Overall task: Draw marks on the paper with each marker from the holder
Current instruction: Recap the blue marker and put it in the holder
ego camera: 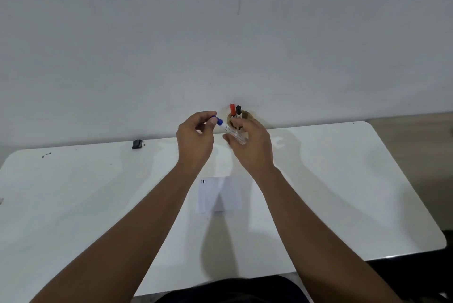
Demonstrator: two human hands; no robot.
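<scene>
Smooth white table (343,180), faint sheen along its near edge. Matt white paper (220,194) at the middle. Wood-look brown holder (247,116) at the far edge; blue marker (230,131) shows a glossy plastic barrel.

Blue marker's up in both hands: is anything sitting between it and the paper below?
Nothing visible. The blue marker is held by the left hand and right hand above the table; the paper lies bare, nearer the person.
</scene>
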